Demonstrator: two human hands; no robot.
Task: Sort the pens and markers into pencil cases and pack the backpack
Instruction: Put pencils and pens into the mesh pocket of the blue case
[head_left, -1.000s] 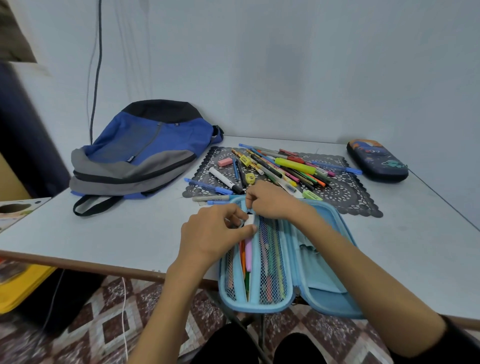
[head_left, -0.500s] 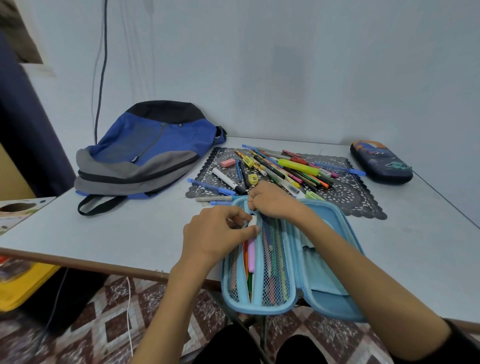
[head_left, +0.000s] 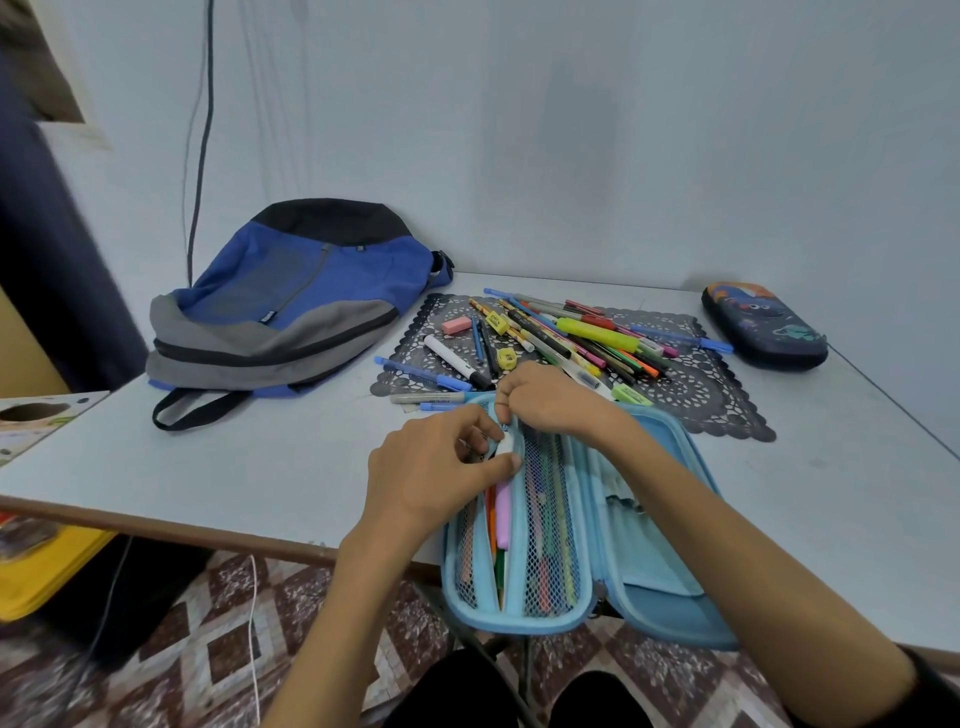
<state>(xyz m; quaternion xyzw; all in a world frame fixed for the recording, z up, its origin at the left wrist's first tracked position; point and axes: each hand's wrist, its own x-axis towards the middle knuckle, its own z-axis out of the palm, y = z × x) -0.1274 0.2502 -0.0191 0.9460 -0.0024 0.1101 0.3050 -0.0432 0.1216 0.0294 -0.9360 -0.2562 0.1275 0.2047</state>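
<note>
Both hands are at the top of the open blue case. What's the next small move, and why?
Probably push the pink pen down into the mesh pocket: the left hand pinches its white top, the right hand holds the pocket's edge, and the pen still sticks out.

head cam, facing fwd-down, close over table (head_left: 208, 467)

Left hand (head_left: 436, 467): we curl our fingers, thumb and forefinger pinched.
Right hand (head_left: 545, 397): we keep knuckles up, fingers pinched.
</note>
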